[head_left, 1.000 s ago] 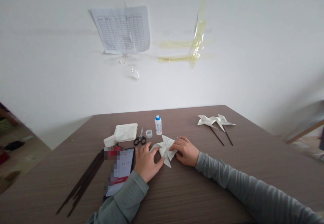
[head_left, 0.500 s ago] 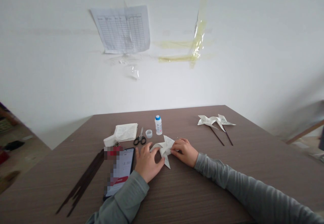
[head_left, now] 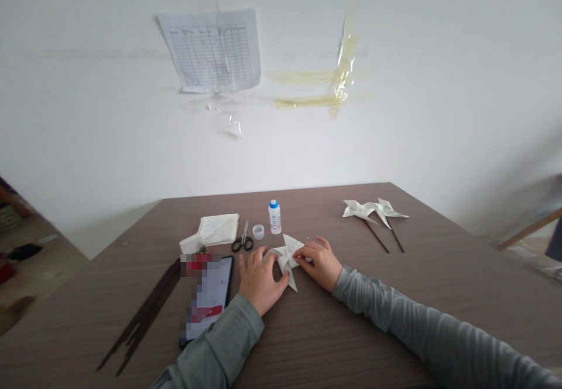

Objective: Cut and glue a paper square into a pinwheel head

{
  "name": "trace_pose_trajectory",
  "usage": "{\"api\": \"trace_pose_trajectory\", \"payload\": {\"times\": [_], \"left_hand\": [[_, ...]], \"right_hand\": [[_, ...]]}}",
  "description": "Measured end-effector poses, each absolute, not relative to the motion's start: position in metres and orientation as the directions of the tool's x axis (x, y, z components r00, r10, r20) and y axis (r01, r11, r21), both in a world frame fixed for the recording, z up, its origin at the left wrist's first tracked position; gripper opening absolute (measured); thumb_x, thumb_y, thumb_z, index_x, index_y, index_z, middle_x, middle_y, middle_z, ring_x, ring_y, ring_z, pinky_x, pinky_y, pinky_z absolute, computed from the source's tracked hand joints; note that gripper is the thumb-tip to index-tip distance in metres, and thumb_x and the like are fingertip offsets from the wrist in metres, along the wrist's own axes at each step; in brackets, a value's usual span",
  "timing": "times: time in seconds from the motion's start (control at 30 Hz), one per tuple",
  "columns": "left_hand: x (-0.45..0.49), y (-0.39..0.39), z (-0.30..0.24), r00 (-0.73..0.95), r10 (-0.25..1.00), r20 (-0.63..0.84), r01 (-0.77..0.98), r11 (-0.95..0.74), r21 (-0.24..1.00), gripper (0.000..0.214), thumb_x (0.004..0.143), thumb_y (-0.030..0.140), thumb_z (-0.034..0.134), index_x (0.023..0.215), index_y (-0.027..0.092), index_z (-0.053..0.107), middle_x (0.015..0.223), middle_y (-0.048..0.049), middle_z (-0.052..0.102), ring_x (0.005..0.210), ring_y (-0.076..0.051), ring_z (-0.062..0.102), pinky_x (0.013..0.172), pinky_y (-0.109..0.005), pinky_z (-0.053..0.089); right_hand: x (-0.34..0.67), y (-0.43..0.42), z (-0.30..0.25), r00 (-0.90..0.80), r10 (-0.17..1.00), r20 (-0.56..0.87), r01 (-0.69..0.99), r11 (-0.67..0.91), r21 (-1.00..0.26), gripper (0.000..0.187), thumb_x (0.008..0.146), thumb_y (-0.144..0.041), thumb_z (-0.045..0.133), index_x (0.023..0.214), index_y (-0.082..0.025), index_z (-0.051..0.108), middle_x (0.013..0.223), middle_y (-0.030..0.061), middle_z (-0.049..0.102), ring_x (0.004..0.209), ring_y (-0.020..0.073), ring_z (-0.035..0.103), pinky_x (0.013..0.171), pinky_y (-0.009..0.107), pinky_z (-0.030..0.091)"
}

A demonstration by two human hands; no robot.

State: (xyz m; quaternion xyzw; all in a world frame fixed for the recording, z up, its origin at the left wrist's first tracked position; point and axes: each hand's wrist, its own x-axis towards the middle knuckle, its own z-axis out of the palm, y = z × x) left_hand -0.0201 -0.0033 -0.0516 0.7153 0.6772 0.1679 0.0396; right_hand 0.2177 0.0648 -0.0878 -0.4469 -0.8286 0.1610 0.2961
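Note:
A white paper pinwheel [head_left: 286, 259] with folded, pointed blades lies on the table between my hands. My left hand [head_left: 260, 282] grips its left side, thumb on the lower blade and fingers curved over the left blade. From the right, my right hand [head_left: 321, 262] pinches the paper close to the pinwheel's centre, its other fingers bent above. The fingertips cover part of the folds. Just beyond stand a small white glue bottle [head_left: 275, 219] with a blue top and a clear cap [head_left: 258, 232]. Black-handled scissors [head_left: 243, 241] lie beside the cap.
A stack of paper squares [head_left: 218, 228] sits at the back left. Nearer are a phone [head_left: 215, 298], partly blurred out, and a bundle of dark sticks [head_left: 144, 313]. Two pinwheels on sticks [head_left: 373, 212] lie at the back right. A wall [head_left: 302, 154] rises behind the table [head_left: 351, 342].
My left hand has shifted slightly right, its thumb further onto the lower blade. My right fingers have moved a little left, toward the pinwheel's centre.

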Motion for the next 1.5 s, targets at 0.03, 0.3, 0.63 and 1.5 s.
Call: {"api": "trace_pose_trajectory", "payload": {"times": [0.03, 0.3, 0.63, 1.5], "left_hand": [[-0.02, -0.003, -0.052, 0.029, 0.982, 0.184, 0.955, -0.082, 0.285, 0.043, 0.106, 0.044, 0.09, 0.146, 0.032, 0.097, 0.176, -0.0172, 0.081, 0.172, -0.048, 0.07, 0.155, -0.078, 0.046], [-0.022, -0.001, -0.061, 0.046, 0.983, 0.177, 0.955, -0.095, 0.279, 0.055, 0.107, 0.041, 0.087, 0.161, 0.027, 0.089, 0.18, -0.0203, 0.078, 0.176, -0.05, 0.067, 0.157, -0.085, 0.039], [-0.022, -0.003, -0.05, 0.121, 0.978, 0.171, 0.935, -0.17, 0.312, 0.067, 0.107, 0.038, 0.09, 0.173, 0.044, 0.086, 0.197, -0.0135, 0.065, 0.185, -0.052, 0.055, 0.156, -0.089, 0.037], [-0.013, -0.006, -0.035, 0.115, 0.989, 0.096, 0.954, -0.136, 0.266, 0.052, 0.108, 0.036, 0.093, 0.159, 0.047, 0.097, 0.204, -0.0116, 0.061, 0.191, -0.055, 0.05, 0.157, -0.096, 0.026]], "right_hand": [[0.218, 0.064, -0.087, -0.425, 0.836, 0.347, 0.652, 0.549, -0.524, 0.018, 0.114, -0.031, 0.082, 0.113, -0.036, 0.099, 0.108, 0.0089, 0.097, 0.115, 0.0416, 0.095, 0.148, 0.077, 0.05], [0.217, 0.064, -0.094, -0.441, 0.795, 0.417, 0.678, 0.599, -0.425, 0.018, 0.115, -0.025, 0.086, 0.115, -0.034, 0.101, 0.111, 0.008, 0.098, 0.116, 0.0364, 0.093, 0.143, 0.073, 0.053], [0.216, 0.066, -0.103, -0.452, 0.767, 0.455, 0.704, 0.62, -0.346, 0.024, 0.119, -0.022, 0.083, 0.119, -0.036, 0.102, 0.117, 0.0077, 0.099, 0.118, 0.0354, 0.094, 0.142, 0.069, 0.056], [0.215, 0.062, -0.095, -0.445, 0.815, 0.371, 0.717, 0.573, -0.398, 0.016, 0.113, -0.032, 0.091, 0.121, -0.037, 0.104, 0.121, 0.0105, 0.097, 0.125, 0.04, 0.092, 0.145, 0.077, 0.052]]}}
